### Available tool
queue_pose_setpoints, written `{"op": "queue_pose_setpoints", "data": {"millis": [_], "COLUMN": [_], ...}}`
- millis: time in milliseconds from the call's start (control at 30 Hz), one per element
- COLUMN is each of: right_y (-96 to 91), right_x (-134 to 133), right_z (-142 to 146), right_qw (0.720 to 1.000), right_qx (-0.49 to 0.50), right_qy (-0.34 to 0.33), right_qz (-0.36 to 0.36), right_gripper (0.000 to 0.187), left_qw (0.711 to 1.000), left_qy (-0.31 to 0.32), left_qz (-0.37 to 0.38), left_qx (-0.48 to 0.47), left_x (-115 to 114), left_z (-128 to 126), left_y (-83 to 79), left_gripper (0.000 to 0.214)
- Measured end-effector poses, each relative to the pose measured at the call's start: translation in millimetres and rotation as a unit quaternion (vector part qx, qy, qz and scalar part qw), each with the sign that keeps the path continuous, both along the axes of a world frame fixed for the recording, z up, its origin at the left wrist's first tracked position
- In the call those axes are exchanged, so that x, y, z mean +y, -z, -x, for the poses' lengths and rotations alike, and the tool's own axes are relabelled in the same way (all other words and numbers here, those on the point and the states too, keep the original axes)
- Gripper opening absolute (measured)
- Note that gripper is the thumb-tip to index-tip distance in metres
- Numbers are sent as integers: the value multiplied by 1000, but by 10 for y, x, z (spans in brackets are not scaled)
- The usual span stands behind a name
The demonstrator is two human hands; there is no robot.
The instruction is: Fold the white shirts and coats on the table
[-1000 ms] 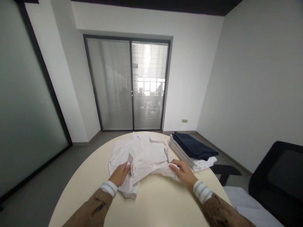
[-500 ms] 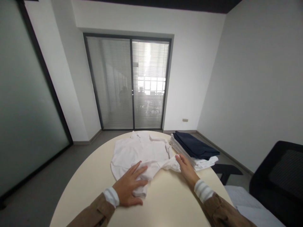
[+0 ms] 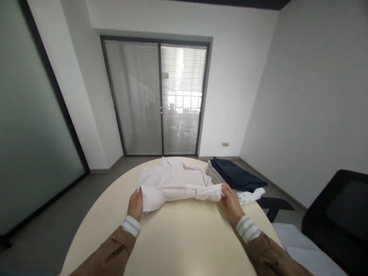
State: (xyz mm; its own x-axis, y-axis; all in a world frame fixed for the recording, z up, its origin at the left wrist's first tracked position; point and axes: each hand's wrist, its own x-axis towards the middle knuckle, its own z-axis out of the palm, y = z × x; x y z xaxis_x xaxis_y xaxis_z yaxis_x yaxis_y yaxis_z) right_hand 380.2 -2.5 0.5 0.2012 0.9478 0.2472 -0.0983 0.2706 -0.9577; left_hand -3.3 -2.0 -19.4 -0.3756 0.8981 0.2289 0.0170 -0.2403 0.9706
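A white shirt (image 3: 172, 177) lies on the round cream table (image 3: 178, 241), its collar at the far edge. The near part of the shirt is folded over into a long band. My left hand (image 3: 135, 204) pinches the left end of that band, thumb and fingers closed on the cloth. At the band's right end, my right hand (image 3: 231, 201) grips the fabric in the same way, close to the stack of folded clothes. Part of each hand's fingers is hidden behind the cloth.
Dark navy folded cloth (image 3: 238, 174) tops a stack of white folded garments (image 3: 250, 196) at the table's right. A black mesh chair (image 3: 337, 214) stands to the right, with pale cloth (image 3: 304, 245) on a seat beside the table. Glass doors (image 3: 156, 97) with blinds are beyond.
My left hand has gone from lying spread on the shirt to gripping its left side. The near part of the shirt has been lifted and folded away from me. My right hand keeps its grip.
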Motion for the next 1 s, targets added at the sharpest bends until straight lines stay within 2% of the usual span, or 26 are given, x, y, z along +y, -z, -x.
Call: {"op": "queue_pose_setpoints", "data": {"millis": [67,133,233,300,367,400,467,500,533,633,700,767,800,867,933,1000], "right_y": [-1,7,15,0,-34,-55,-103,-127,-151,-216,-237,-228,-212,-162,-107,-66], "right_x": [10,8,-19,-49,-93,-124,-203,-250,-299,-423,-454,-433,-407,-339,-275,-237], "right_z": [-7,-4,-9,-45,-101,-125,-139,-122,-90,56,132,151,140,90,35,3], "right_qw": [998,999,994,975,929,893,823,796,770,698,671,669,676,708,762,828], "right_qx": [65,40,-87,-194,-331,-405,-511,-544,-571,-630,-647,-652,-649,-628,-583,-514], "right_qy": [18,36,53,58,44,29,-15,-41,-72,-177,-217,-217,-206,-168,-113,-45], "right_qz": [6,-11,-45,-94,-158,-192,-246,-263,-276,-292,-290,-284,-281,-275,-259,-221], "right_gripper": [35,33,31,28,24,23,28,31,33,42,43,36,33,30,27,24], "left_qw": [999,999,979,936,873,841,786,768,756,749,743,734,733,748,790,853], "left_qy": [-16,-46,-90,-51,42,93,178,208,228,255,271,286,287,268,224,160], "left_qz": [8,1,-57,-104,-121,-117,-101,-95,-90,-73,-62,-66,-75,-105,-135,-146], "left_qx": [-33,2,176,332,470,521,583,599,606,608,609,612,612,598,554,474], "left_x": [42,44,-33,-112,-187,-220,-279,-308,-337,-423,-461,-469,-460,-421,-370,-325], "left_z": [55,104,149,148,121,100,56,38,25,18,32,48,55,68,78,84], "left_y": [36,31,-62,-149,-224,-251,-290,-305,-319,-363,-383,-383,-375,-351,-326,-311], "left_gripper": [53,43,30,34,36,36,40,43,45,48,52,54,47,27,23,27]}}
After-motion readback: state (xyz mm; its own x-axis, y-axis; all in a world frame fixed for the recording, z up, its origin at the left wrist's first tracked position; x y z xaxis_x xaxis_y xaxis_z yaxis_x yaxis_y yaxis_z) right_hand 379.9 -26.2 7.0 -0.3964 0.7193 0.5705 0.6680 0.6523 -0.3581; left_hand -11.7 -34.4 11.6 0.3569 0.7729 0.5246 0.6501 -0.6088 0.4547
